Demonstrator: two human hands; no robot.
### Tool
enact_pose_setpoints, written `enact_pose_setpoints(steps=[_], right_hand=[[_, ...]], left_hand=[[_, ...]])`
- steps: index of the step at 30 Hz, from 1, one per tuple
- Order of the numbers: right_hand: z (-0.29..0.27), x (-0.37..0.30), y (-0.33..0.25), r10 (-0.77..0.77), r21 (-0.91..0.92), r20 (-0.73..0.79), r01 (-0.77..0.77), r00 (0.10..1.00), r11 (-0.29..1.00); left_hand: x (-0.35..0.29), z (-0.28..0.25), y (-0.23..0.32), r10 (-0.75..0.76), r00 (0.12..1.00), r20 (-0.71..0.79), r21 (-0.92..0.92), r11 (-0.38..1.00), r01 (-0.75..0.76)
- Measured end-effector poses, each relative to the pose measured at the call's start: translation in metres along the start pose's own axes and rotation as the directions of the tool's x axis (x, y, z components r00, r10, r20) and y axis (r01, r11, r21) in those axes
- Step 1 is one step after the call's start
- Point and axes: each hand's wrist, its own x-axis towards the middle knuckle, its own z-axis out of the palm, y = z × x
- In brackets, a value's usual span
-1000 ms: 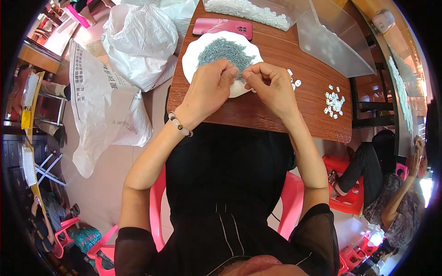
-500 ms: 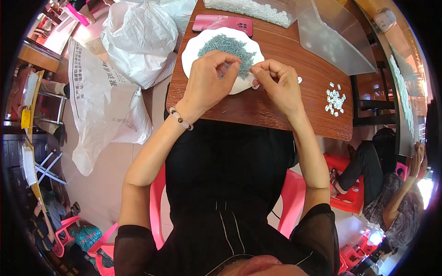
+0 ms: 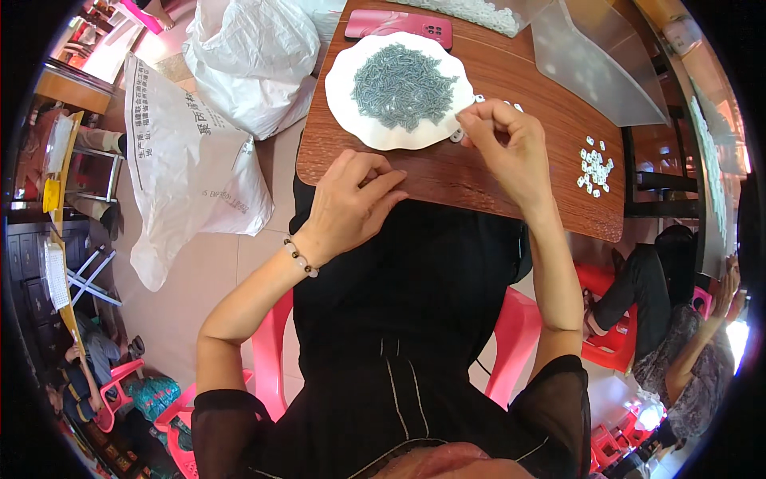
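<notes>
A white scalloped plate (image 3: 339, 120) on the brown wooden table holds a heap of small grey, screw-like pieces (image 3: 403, 86). My left hand (image 3: 351, 199), with a beaded bracelet (image 3: 299, 257) at its wrist, is low over the table's front edge. Its thumb and forefinger are pinched together; anything between them is too small to make out. Beside the plate's right rim, my right hand (image 3: 512, 152) also keeps a closed pinch, its contents hidden. A few small white plastic pieces (image 3: 456, 136) lie near its fingertips.
More small white pieces (image 3: 595, 169) lie scattered at the table's right. A pink phone (image 3: 395, 29) is behind the plate, and a translucent bin (image 3: 594, 68) stands far right. White sacks (image 3: 187, 172) sit on the floor at left. Another person (image 3: 686, 351) is seated at right.
My left hand has come away from the plate, down toward the table's front edge. The right hand stays by the plate's right rim. The whole view has shifted slightly.
</notes>
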Motion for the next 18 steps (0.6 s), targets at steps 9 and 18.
enact_pose_setpoints(steps=[9,18], right_hand=[[0.026,0.037,-0.003,-0.175,-0.394,0.042,0.177,0.984,0.902],[0.018,0.008,-0.013,-0.227,-0.329,0.037,0.226,0.973,0.917]], left_hand=[[-0.004,0.009,0.001,-0.061,0.998,-0.024,-0.063,0.996,0.059],[0.002,0.017,0.004,-0.123,0.992,-0.022,0.034,0.992,0.124]])
